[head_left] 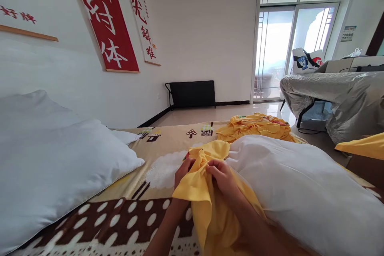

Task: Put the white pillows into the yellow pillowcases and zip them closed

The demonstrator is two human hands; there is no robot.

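A yellow cloth that looks like a pillowcase (199,196) is gathered between my two hands. My left hand (182,173) is closed on its left side, partly covered by a fold. The fingers of my right hand (223,174) pinch the bunched fabric at the middle, close to my left fingers. Loose yellow cloth hangs down over my forearms. Directly to the right, a plump white pillow (294,180) lies against the yellow cloth; whether its end is inside cannot be made out.
More white pillows (75,164) lie at left on the patterned blanket (120,216). Crumpled yellow cloth (255,128) is heaped at the far edge. Another yellow piece (364,147) hangs over a brown box (366,168) at right. Beyond stands a plastic-covered table (336,84); a black folded frame (192,94) leans on the wall.
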